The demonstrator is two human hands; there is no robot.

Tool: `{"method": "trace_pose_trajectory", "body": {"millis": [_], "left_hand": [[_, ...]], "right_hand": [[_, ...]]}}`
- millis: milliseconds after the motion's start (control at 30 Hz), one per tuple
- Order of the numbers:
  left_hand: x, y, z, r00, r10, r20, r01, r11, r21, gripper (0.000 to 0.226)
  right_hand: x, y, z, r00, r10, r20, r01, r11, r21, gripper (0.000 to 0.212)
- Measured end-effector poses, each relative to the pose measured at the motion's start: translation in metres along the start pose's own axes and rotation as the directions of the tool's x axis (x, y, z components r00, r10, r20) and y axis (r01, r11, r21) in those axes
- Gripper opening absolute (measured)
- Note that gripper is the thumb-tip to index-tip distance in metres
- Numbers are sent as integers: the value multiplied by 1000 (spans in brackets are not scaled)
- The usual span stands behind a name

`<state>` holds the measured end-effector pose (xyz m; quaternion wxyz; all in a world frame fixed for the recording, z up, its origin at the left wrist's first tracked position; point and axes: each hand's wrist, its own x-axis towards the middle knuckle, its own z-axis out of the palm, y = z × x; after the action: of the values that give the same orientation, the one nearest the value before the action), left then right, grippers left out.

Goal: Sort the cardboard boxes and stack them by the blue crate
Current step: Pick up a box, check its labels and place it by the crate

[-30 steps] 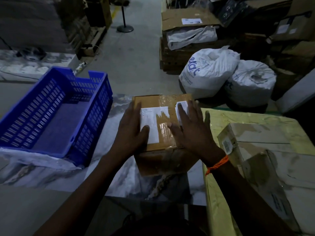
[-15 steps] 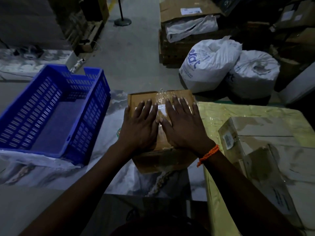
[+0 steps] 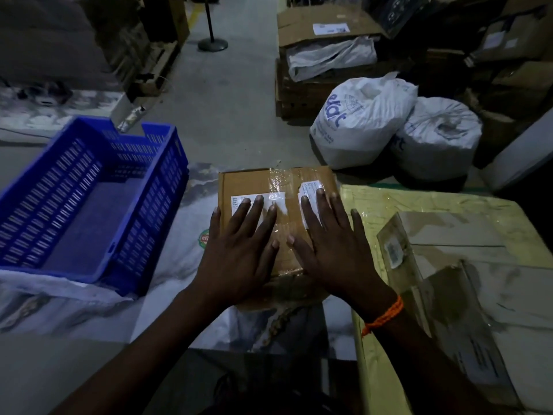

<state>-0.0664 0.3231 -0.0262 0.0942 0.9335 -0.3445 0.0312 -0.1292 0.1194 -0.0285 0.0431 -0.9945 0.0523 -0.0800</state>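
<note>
Cardboard box (image 3: 248,184): brown and taped over, with two white labels on top. It is set flat just right of the blue crate (image 3: 155,205), and a strip of marbled sheet (image 3: 191,265) shows between them.
Left hand (image 3: 239,253): laid palm-down on the lid at the crate side, fingers straight and spread. Nothing is gripped.
Right hand (image 3: 332,250): flattened on the lid on the side away from the crate, fingers fanned over the smaller label. An orange thread band (image 3: 383,317) is worn at the wrist, and nothing is held.
Pale carton (image 3: 478,280): worn and dusty, lying further right of the crate beyond the brown box, on a yellow-wrapped surface (image 3: 419,205).
Step in hand: by the look of it, the brown box is being pressed down and squared up beside the crate as the base of the stack.
Next move: both palms would need to be lifted clear. The carton could then be taken by its sides and carried back toward the crate. It looks the larger of the two, so which box goes underneath is to be judged first.
</note>
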Motion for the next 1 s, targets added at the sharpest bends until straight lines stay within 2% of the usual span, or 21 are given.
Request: {"method": "trace_pose_trajectory", "body": {"millis": [233, 300, 367, 400, 433, 500, 533, 567, 600, 633, 700, 767, 867, 967, 1000], "left_hand": [[0, -1, 3, 999, -12, -33, 10, 998, -61, 69], [0, -2, 4, 992, -91, -85, 73, 979, -193, 73], [3, -9, 6, 973, -218, -70, 177, 909, -376, 82], [7, -13, 6, 956, -292, -42, 232, 833, -502, 85], [13, -21, 5, 928, -373, 3, 289, 714, -638, 82], [27, -31, -7, 840, -517, 167, 394, 368, -842, 58], [35, -36, -14, 804, -527, 275, 436, 207, -876, 48], [41, -38, -22, 786, -504, 359, 468, 105, -877, 39], [45, -38, -29, 781, -476, 405, 489, 60, -870, 28], [47, -38, -35, 782, -465, 415, 495, 60, -867, 18], [50, -39, -41, 800, -469, 376, 468, 94, -879, 13], [49, -45, -44, 830, -458, 319, 403, 96, -910, 20], [47, -52, -44, 872, -428, 238, 298, 77, -951, 33], [44, -57, -40, 895, -407, 181, 237, 91, -967, 50], [42, -59, -37, 898, -401, 179, 229, 79, -970, 55]], "right_hand": [[1, -2, -4, 999, 24, 32, -27, 996, 89, 82], [3, 1, -7, 994, 63, 87, -81, 973, 216, 90], [11, 6, -19, 974, 167, 154, -218, 873, 435, 101], [18, 12, -26, 952, 237, 193, -305, 778, 550, 101], [29, 20, -27, 919, 303, 251, -393, 671, 629, 96], [50, 33, -32, 858, 365, 361, -510, 522, 684, 83], [59, 38, -31, 837, 357, 415, -543, 450, 709, 80], [69, 42, -27, 810, 335, 481, -581, 355, 732, 75], [75, 43, -25, 790, 292, 538, -607, 257, 752, 66], [81, 44, -21, 786, 271, 556, -612, 219, 759, 60], [89, 43, -19, 811, 283, 512, -578, 252, 776, 59], [90, 40, -23, 846, 284, 452, -525, 292, 799, 64], [87, 36, -29, 894, 266, 361, -431, 284, 857, 53], [81, 36, -32, 909, 297, 293, -366, 230, 902, 75], [78, 36, -31, 905, 307, 294, -363, 198, 910, 75]]}}
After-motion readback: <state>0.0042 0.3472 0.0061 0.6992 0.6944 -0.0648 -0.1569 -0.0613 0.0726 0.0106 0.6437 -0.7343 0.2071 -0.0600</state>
